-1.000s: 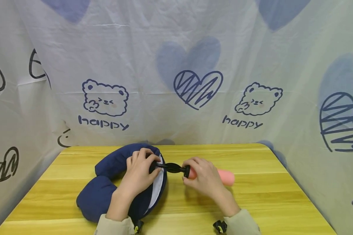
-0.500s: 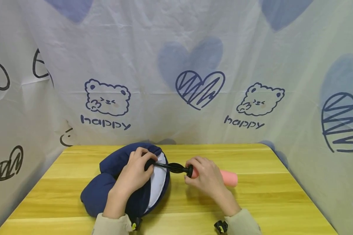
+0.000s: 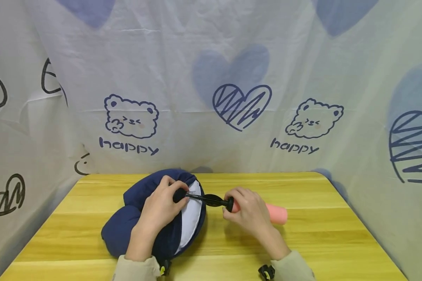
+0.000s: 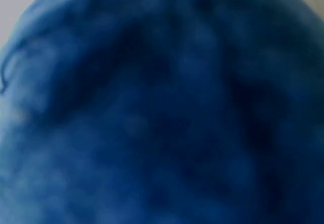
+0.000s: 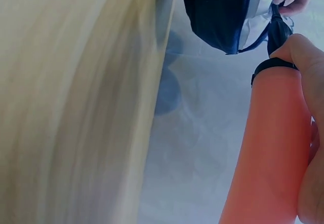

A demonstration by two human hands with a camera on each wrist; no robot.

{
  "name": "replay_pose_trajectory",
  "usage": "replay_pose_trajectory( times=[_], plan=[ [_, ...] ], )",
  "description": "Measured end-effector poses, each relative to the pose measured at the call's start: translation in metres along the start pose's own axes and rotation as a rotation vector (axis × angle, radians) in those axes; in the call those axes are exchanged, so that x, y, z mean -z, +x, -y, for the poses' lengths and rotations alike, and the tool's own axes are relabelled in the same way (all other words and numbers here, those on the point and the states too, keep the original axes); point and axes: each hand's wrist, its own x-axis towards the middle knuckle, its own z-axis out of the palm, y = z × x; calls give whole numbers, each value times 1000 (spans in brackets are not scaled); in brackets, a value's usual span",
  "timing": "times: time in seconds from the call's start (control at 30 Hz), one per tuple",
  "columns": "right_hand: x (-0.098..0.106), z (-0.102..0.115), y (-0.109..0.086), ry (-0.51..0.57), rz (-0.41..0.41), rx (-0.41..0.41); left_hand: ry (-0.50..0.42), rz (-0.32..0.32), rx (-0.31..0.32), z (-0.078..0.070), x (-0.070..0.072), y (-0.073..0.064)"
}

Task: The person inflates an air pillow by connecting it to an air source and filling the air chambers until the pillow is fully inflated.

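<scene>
A navy U-shaped neck pillow (image 3: 117, 230) lies on the left of the table, a strip of white lining (image 3: 191, 220) showing along its right edge. Over it my left hand (image 3: 161, 205) pinches a round black knob (image 3: 179, 195). From the knob a thin black rod with a ribbed, swollen middle (image 3: 213, 200) runs right to the black collar of a pink tube (image 3: 277, 214). My right hand (image 3: 249, 210) grips this tube close behind its collar (image 5: 273, 64). Blurred navy fabric (image 4: 162, 133) fills the left wrist view, with no hand visible there.
The wood-grain table (image 3: 323, 234) carries all of these things. A white cloth curtain (image 3: 183, 70) printed with hearts and bears hangs behind it and on both sides. Black wrist mounts (image 3: 266, 272) show by the sleeves.
My left fingers have shifted, so more of the black knob and a wider strip of white lining show. The right hand keeps its grip on the tube. The whole view has slid slightly.
</scene>
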Motion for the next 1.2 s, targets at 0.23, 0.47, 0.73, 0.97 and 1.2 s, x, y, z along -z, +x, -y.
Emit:
replay_pose_trajectory(
  times=[0.23,0.47,0.73,0.97,1.2],
  plan=[
    [4,4,2,19,-4,18,-13,-42,-10,3,-1,0],
    [6,6,3,31,36,13,-30,-99,-54,7,-6,1],
    [6,2,5,11,18,38,-54,-137,-147,8,-7,2],
    [8,-8,14,-32,-14,150,-84,-95,-174,10,-3,2],
    [5,-23,21,-5,-25,230,-134,-31,-152,11,-2,3]
  ],
)
